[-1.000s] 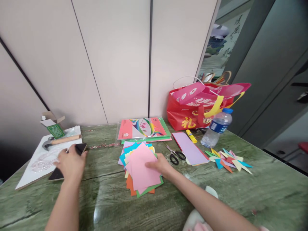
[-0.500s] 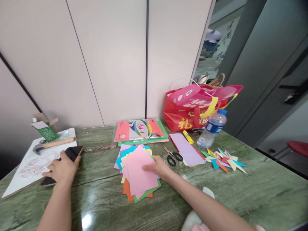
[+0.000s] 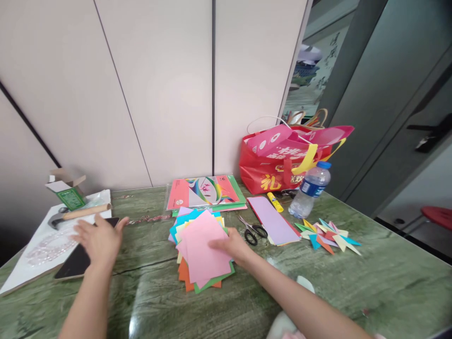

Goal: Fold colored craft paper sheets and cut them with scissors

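Observation:
My right hand [image 3: 231,246] grips the right edge of a fanned stack of coloured paper sheets [image 3: 206,256], thumb on the top pink sheet and fingers underneath. Blue, yellow, purple, orange and green sheets stick out below the pink one. On the left, my left hand [image 3: 100,240] is raised with its fingers spread and nothing in it. Partly hidden beneath it lies a dark phone or tablet [image 3: 74,263]. Black-handled scissors [image 3: 252,230] rest just right of the stack, beside a pile of long paper strips [image 3: 271,221].
At left, a hammer [image 3: 81,213], clear beads [image 3: 45,249] and a green box [image 3: 72,197] sit on a white board [image 3: 17,270]. Behind are packaged paper [image 3: 205,190] and a red bag [image 3: 261,172]. A glue stick [image 3: 275,202], water bottle [image 3: 310,190] and folded paper pieces [image 3: 330,235] stand right.
My left hand has lifted off the dark phone or tablet and moved slightly right, fingers spreading. My right hand keeps its hold on the paper stack.

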`<action>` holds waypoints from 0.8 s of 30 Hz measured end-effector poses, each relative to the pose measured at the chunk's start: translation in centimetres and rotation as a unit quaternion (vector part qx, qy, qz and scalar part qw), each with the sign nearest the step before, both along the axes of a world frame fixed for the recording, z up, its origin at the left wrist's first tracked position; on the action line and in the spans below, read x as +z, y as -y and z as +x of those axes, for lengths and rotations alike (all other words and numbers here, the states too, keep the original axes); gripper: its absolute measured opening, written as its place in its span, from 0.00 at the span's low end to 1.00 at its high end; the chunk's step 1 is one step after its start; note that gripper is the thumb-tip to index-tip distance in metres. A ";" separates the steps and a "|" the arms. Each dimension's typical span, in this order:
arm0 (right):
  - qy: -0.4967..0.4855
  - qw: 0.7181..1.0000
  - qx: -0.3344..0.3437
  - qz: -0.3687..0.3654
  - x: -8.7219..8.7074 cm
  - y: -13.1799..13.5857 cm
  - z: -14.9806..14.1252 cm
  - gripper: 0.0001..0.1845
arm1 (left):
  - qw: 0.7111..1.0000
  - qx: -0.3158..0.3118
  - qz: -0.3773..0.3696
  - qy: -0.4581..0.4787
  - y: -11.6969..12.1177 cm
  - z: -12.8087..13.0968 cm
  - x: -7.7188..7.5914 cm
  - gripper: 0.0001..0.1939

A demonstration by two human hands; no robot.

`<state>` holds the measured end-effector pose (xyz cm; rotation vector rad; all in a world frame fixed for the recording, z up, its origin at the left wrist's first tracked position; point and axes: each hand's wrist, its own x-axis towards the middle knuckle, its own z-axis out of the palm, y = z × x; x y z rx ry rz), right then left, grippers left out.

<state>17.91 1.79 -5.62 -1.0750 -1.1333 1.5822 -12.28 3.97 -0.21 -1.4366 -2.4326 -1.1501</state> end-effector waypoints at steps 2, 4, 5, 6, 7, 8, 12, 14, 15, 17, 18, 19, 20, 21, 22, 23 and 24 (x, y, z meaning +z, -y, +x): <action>-0.018 0.999 -0.031 0.038 0.4 -0.2 0.4 0.19 | 0.981 -0.117 -0.009 0.154 0.1 3.2 0.8 0.40; -0.007 0.993 -0.069 0.098 0.9 -0.4 0.8 0.19 | 0.956 -0.208 -0.031 0.202 0.5 6.7 1.0 0.36; 0.012 0.988 -0.086 0.129 1.2 -0.4 1.1 0.18 | 0.935 -0.270 -0.042 0.228 0.8 8.3 0.9 0.36; 0.037 0.983 -0.092 0.151 1.4 -0.5 1.3 0.18 | 0.881 -0.375 -0.036 0.288 1.2 9.8 0.8 0.39; 0.057 0.979 -0.100 0.167 1.7 -0.5 1.4 0.18 | 0.830 -0.454 -0.023 0.323 1.6 11.0 0.6 0.42; 0.072 0.976 -0.106 0.176 1.8 -0.4 1.5 0.18 | 0.803 -0.487 0.004 0.343 1.9 11.9 0.4 0.43; 0.092 0.969 -0.096 0.207 2.0 -0.3 1.4 0.17 | 0.852 -0.425 0.066 0.300 2.7 12.7 -0.1 0.33; 0.091 0.967 -0.078 0.227 1.8 -0.3 1.2 0.16 | 0.878 -0.375 0.109 0.275 2.6 12.2 -0.1 0.34; 0.089 0.966 -0.073 0.232 1.7 -0.3 1.2 0.15 | 0.883 -0.362 0.123 0.271 2.5 12.0 -0.1 0.38; 0.078 0.967 -0.074 0.229 1.4 -0.4 1.1 0.14 | 0.878 -0.370 0.123 0.279 2.5 11.9 -0.1 0.46; 0.069 0.969 -0.076 0.224 1.3 -0.5 1.0 0.14 | 0.868 -0.387 0.109 0.292 2.5 12.0 -0.1 0.47; 0.058 0.971 -0.076 0.217 1.2 -0.5 1.0 0.14 | 0.854 -0.409 0.093 0.308 2.5 12.2 -0.2 0.46; 0.046 0.974 -0.074 0.210 1.1 -0.5 1.0 0.14 | 0.844 -0.427 0.074 0.316 2.6 12.4 -0.4 0.43; 0.033 0.976 -0.068 0.205 1.1 -0.6 1.0 0.15 | 0.843 -0.438 0.054 0.308 2.6 12.6 -0.7 0.40; 0.020 0.977 -0.059 0.203 1.0 -0.6 1.0 0.18 | 0.852 -0.437 0.032 0.285 2.7 12.8 -1.0 0.39; 0.006 0.977 -0.047 0.207 1.1 -0.5 1.1 0.21 | 0.865 -0.431 0.011 0.257 2.6 12.9 -1.4 0.37; -0.008 0.976 -0.033 0.214 1.1 -0.5 1.1 0.24 | 0.876 -0.423 -0.003 0.232 2.5 13.0 -1.9 0.37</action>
